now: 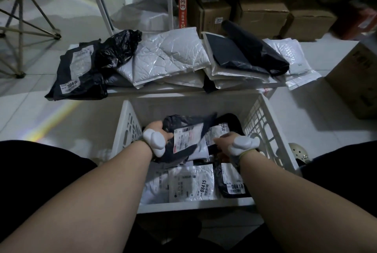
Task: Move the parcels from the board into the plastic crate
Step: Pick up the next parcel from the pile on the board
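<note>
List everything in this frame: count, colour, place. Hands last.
plastic crate: one, white, lattice sides, centre foreground
black parcel: one, labelled, held over the crate by both hands
parcels in crate: several, white and black, labelled, on the crate floor; exact count unclear
board: one, pale, behind the crate
parcels on board: about eight, black and white mailers, overlapping; exact count unclear
cardboard boxes: several, brown, back right on the floor
folding frame: one, tan, far left
left hand: grips the black parcel's left edge; white wrist-worn device
right hand: grips the parcel's right side; white wrist-worn device
</note>
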### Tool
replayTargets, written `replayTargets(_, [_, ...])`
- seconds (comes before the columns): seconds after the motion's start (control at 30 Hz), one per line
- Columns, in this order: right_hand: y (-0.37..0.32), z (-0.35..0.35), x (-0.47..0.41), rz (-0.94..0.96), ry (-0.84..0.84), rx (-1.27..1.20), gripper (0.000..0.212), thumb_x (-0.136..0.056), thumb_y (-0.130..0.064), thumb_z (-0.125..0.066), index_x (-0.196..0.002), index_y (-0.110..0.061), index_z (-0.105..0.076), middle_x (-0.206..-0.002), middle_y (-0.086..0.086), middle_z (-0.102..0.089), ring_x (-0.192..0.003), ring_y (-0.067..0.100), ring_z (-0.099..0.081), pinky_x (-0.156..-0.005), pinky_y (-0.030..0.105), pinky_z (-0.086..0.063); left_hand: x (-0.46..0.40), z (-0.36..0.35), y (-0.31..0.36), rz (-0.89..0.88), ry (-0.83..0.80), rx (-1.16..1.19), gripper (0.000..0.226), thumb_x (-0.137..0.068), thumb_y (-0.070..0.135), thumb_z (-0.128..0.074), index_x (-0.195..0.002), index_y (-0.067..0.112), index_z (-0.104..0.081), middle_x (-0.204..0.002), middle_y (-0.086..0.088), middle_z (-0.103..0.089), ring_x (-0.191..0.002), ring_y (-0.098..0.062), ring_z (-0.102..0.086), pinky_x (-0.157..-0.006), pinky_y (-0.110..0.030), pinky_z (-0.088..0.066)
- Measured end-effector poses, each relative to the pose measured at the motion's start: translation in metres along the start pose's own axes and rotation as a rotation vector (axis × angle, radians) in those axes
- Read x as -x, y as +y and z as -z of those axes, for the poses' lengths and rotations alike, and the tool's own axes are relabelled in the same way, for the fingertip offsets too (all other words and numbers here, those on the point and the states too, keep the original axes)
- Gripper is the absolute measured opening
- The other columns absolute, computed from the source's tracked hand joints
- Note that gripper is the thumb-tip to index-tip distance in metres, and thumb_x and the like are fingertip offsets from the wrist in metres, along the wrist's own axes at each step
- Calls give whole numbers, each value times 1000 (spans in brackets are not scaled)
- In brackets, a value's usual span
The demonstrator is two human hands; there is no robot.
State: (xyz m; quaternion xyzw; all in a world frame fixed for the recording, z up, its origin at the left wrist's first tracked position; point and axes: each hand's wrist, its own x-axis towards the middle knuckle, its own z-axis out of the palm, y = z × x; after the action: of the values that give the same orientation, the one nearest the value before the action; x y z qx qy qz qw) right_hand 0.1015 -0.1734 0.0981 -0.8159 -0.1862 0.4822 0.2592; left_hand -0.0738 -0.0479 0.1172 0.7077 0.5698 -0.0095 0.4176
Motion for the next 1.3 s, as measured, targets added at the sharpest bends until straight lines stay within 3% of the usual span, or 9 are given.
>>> replayTargets(0.13, [-2,0,-2,324,283,353,71,-74,-38,-75,-136,-22,-44,-134,5,-48,-121,29,-50,-93,35,-47,9,-3,9,-160,-68,-216,22,-90,16,-60,-111,8,-63,-105,-7,-64,-92,-20,-55,-73,-22,-36])
replayTargets(0.2, [-5,-5,-2,507,234,543,81,-68,-45,-77,-138,-27,-42,-144,0,-40,-133,28,-38,-105,41,-41,14,-3,16,-254,-90,-263,18,-90,16,-61,-106,8,-64,-94,-5,-61,-88,-17,-54,-70,-19,-33])
replayTargets(0.37, [-6,-21,4,453,77,827,37,-83,-40,-62,-116,-25,-58,-117,2,-63,-109,25,-58,-91,34,-48,17,-4,27,-396,-119,-192,15,-81,16,-71,-92,5,-69,-90,-8,-68,-88,-21,-63,-69,-23,-39])
replayTargets(0.5, [-5,-19,8,374,-2,703,15,-90,-26,-53,-92,-13,-60,-91,6,-63,-84,25,-57,-71,30,-42,15,-1,27,-382,-17,-124,25,-83,28,-70,-100,10,-67,-88,1,-61,-86,-16,-59,-69,-20,-37])
replayTargets(0.67, [-2,-4,1,258,68,450,22,-92,-27,-57,-103,-8,-62,-96,8,-61,-90,27,-57,-74,28,-38,4,6,11,-185,182,108,44,-85,36,-66,-119,8,-58,-117,-7,-61,-108,-23,-58,-88,-27,-43])
replayTargets(0.83, [-2,4,-12,75,59,216,47,-88,-36,-64,-122,-4,-58,-120,12,-64,-111,32,-60,-99,39,-45,5,-4,1,-73,-50,143,65,-89,48,-56,-135,4,-45,-134,-11,-55,-120,-26,-54,-97,-32,-45])
replayTargets(1.0, [-5,5,-18,-59,-22,79,29,-94,-26,-58,-105,0,-63,-105,10,-67,-91,22,-64,-83,21,-52,12,-26,-1,-23,-404,343,29,-90,24,-62,-112,4,-61,-101,-8,-67,-78,-13,-66,-75,-27,-57])
replayTargets(1.1, [-4,1,-17,-82,-14,-31,22,-89,-24,-66,-88,-2,-65,-116,14,-65,-97,28,-65,-91,35,-51,11,-24,4,-74,-380,329,12,-90,11,-62,-101,10,-62,-93,-3,-64,-66,-3,-62,-63,-13,-52])
replayTargets(1.3, [3,-6,-29,-115,-41,-244,31,-85,-30,-70,-102,-5,-66,-99,6,-71,-103,24,-62,-108,42,-40,-2,-24,-2,-20,-344,309,14,-86,10,-67,-100,7,-63,-96,-8,-65,-88,-21,-61,-88,-31,-50])
